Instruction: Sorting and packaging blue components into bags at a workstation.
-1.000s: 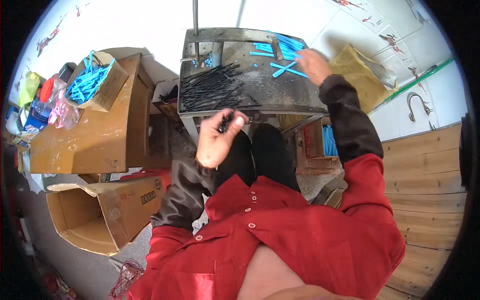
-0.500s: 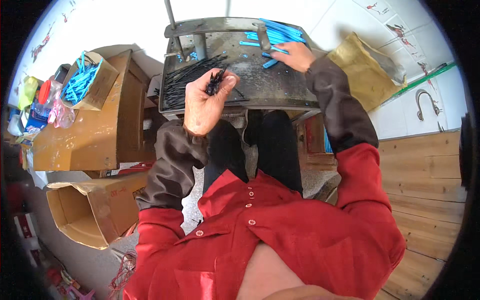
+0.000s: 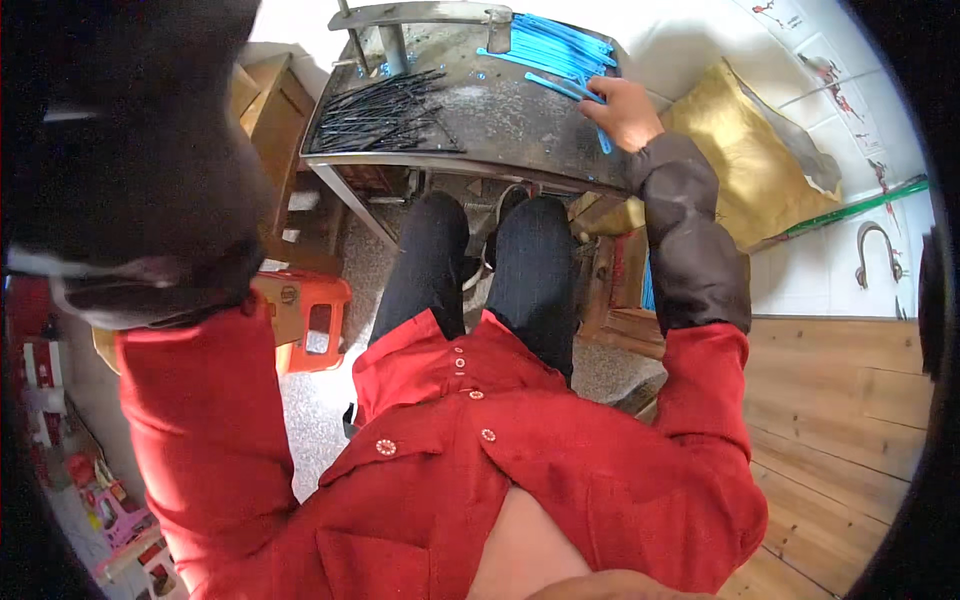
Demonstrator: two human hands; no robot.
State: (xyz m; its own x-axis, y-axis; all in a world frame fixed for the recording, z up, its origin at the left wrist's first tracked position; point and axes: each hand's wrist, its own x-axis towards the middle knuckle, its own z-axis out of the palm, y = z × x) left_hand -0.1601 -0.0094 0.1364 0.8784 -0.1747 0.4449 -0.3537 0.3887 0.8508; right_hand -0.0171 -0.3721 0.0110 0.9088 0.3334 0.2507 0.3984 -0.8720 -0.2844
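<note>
Blue sticks (image 3: 565, 50) on the table's (image 3: 520, 128) far right. From the left: left hand out of view, state impossible to tell; black sticks (image 3: 375, 112) heaped apart, likely keeping colours unmixed; right hand (image 3: 622, 112) curled over blue ends, perhaps steadying them, grip unclear.

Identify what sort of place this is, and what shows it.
Probably a small makeshift workshop, maybe in a home: a worn, dark worktable holds piles of slim blue strips and black strips, next to a decorated white tiled wall.
</note>
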